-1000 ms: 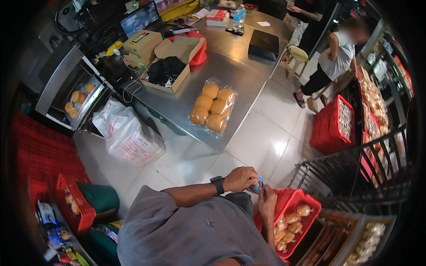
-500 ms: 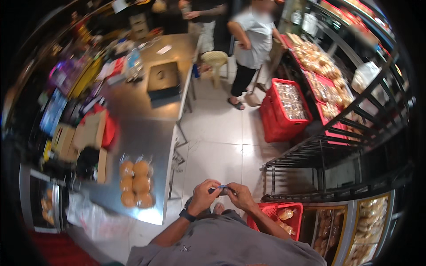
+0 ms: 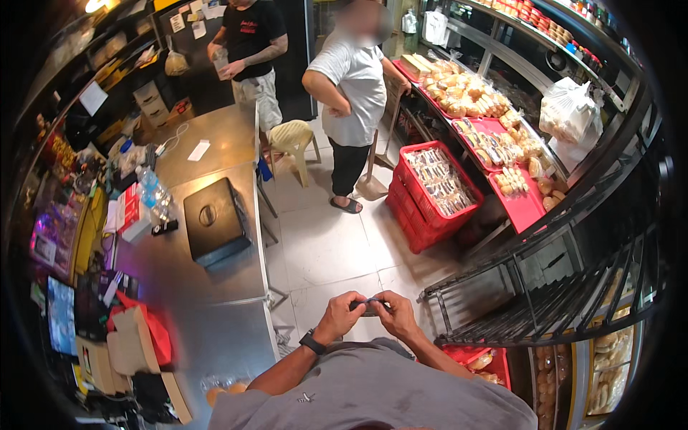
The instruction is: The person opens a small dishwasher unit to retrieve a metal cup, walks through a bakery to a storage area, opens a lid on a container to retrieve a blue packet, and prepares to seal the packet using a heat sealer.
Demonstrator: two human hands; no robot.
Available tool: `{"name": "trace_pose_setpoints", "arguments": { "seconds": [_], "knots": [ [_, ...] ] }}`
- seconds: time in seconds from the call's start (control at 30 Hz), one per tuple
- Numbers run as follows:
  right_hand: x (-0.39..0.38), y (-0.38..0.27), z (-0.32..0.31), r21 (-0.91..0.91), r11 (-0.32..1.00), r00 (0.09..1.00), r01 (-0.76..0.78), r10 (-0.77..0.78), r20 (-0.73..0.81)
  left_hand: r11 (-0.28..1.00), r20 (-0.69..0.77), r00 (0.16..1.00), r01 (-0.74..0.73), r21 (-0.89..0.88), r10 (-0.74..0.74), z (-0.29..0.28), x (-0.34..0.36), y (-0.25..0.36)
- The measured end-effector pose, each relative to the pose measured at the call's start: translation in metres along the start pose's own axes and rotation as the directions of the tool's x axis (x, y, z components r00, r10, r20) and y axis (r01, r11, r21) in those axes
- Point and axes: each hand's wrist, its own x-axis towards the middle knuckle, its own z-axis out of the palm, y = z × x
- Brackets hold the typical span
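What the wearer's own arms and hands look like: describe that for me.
The left hand and right hand are ungloved. A dark, watch-like band circles the left wrist; none shows on the right. Both forearms are uncovered up to a grey shirt with a small dark emblem.
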Motion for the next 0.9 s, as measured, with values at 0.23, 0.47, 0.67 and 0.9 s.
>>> {"name": "trace_pose_setpoints", "arguments": {
  "seconds": [0.23,0.47,0.67,0.9],
  "knots": [
    [0.091,-0.019,0.011,0.008,1.000,1.000,0.020,-0.020,-0.014,1.000,-0.060,0.998,-0.026,-0.016,0.025,-0.045,0.077,-0.010],
    [0.159,-0.002,0.010,0.061,0.998,0.998,0.027,-0.031,0.056,0.989,-0.075,0.996,0.044,-0.145,-0.055,-0.051,0.134,-0.035],
    [0.230,0.021,-0.016,0.049,0.997,0.990,0.065,-0.071,0.124,0.997,-0.121,0.990,0.063,-0.052,-0.069,-0.053,0.195,-0.025],
    [0.308,0.047,-0.068,0.101,0.985,0.976,0.137,-0.152,0.157,0.999,-0.190,0.981,0.038,-0.009,-0.039,-0.034,0.283,0.002]
  ]
}}
